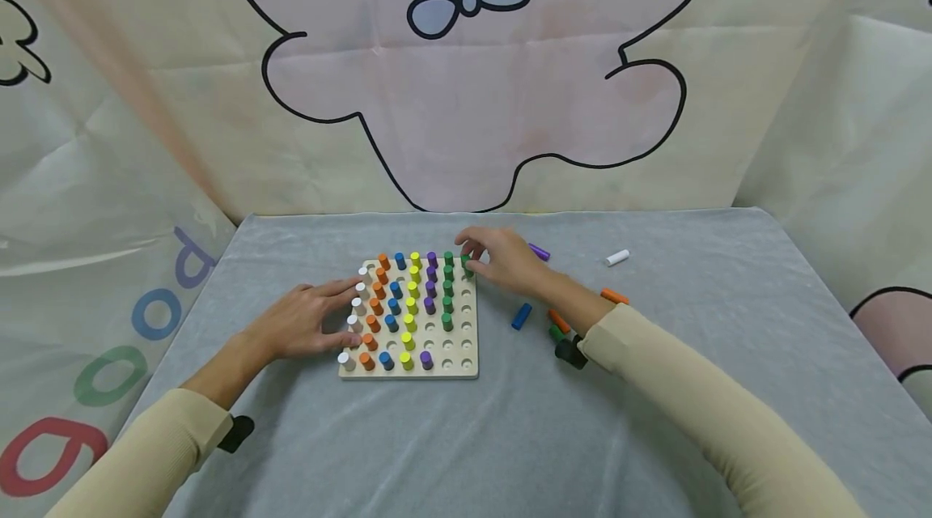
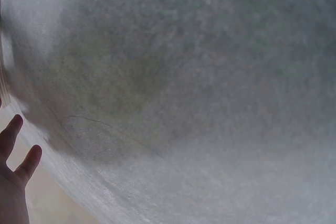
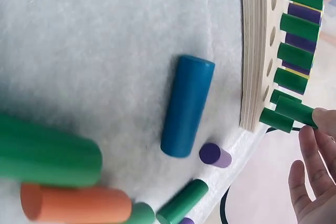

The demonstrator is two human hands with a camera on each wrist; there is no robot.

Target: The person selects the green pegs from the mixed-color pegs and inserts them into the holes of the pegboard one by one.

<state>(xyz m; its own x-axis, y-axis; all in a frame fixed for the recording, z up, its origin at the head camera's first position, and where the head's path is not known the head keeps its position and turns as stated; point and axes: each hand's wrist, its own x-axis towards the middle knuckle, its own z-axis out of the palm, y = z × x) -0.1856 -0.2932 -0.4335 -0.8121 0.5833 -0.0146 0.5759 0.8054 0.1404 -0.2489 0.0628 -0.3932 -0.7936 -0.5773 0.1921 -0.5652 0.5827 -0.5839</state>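
I'd say a peg is being seated: the right grip [image 1: 506, 259] pinches a green peg [image 3: 293, 109], the board [image 1: 408, 375] just beneath; the left grip [image 1: 309, 321] spreads at its edge. Next seemingly calls for squaring, then pressing down.

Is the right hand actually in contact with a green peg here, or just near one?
Touching. The right wrist view shows it: the right hand pinches the outer end of a green peg, with no gap visible.
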